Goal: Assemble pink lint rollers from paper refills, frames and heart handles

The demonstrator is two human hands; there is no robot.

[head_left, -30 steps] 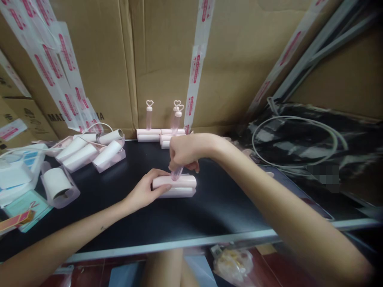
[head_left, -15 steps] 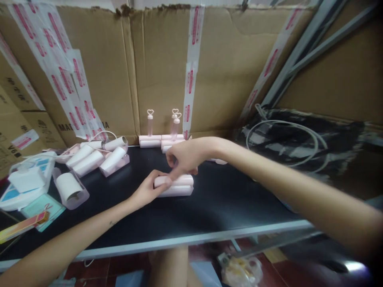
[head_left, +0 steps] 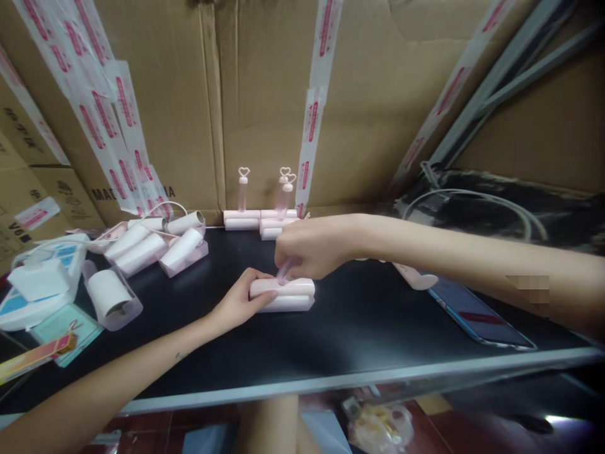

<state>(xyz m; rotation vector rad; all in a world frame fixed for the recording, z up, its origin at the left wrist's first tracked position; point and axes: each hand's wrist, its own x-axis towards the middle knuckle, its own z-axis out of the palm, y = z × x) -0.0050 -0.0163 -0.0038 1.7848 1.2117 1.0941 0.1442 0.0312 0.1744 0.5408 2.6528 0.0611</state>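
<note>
A pale pink roller case [head_left: 290,295] lies on the black table [head_left: 340,340] in the middle. My left hand [head_left: 239,301] grips its left end, thumb and fingers wrapped round it. My right hand [head_left: 309,247] is closed over a clear pink handle [head_left: 283,272] that stands on top of the case. Only the lower part of the handle shows below my fingers.
Three finished pink rollers with heart-topped handles [head_left: 242,202] stand at the back by the cardboard wall. White paper rolls in clear sleeves [head_left: 142,246] lie at the left. A phone [head_left: 477,315] lies at the right near the table's front edge. A coiled cable [head_left: 477,202] rests at the back right.
My right hand has closed over the handle and holds it upright on the case. My left hand stays on the case's left end. The camera has shifted, and the phone has come into sight.
</note>
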